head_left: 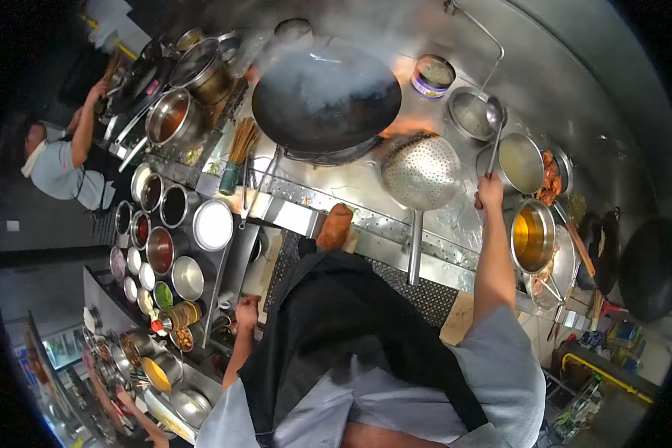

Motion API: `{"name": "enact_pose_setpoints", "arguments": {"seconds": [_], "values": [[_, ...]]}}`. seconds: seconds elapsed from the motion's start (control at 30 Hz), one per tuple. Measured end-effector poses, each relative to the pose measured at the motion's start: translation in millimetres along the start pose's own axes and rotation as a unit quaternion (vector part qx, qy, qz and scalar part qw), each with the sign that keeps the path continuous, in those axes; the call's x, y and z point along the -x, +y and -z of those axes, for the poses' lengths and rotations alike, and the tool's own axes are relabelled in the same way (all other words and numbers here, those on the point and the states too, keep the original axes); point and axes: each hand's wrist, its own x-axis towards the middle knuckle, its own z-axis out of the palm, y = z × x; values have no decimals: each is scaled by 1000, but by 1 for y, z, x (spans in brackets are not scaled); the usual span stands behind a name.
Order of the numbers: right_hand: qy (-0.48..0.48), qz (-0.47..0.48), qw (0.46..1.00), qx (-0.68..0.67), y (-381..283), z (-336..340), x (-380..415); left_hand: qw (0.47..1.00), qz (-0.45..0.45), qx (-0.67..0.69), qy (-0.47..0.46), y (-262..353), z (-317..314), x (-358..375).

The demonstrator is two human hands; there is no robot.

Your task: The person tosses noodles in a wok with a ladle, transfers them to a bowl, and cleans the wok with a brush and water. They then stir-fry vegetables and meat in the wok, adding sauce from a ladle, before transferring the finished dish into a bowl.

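My right hand (pixel 490 191) is closed around the handle of a ladle (pixel 493 138). The ladle's bowl rests over a round metal pot (pixel 467 123) at the back right of the stove, under the bent spout. My left hand (pixel 247 310) is low at my left side, fingers curled, with nothing visible in it. It is nearest to the side counter's edge. In front of me a large black wok (pixel 326 101) sits on the burner, smoking. To its right lies a perforated strainer (pixel 421 172), its handle pointing toward me, with flame showing behind it.
A bamboo brush (pixel 242 140) stands left of the wok. Several sauce containers (pixel 160 250) fill the left counter. On the right are a pot of yellow oil (pixel 532 235), a pot of pale liquid (pixel 521 164) and a can (pixel 433 75). A co-worker (pixel 63 164) stands far left.
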Motion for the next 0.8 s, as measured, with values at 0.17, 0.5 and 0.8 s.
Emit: {"name": "enact_pose_setpoints", "arguments": {"seconds": [0.17, 0.5, 0.8], "values": [[-114, -94, 986, -83, -1, -25, -73, 997, 75, 24, 16, -93, -13, -1], [-209, -210, 611, -734, -89, 48, 21, 988, -93, 22, 119, 126, 58, -28], [-279, -171, 522, -787, -197, 70, 203, 944, -296, -113, 93, 257, 106, -256]]}}
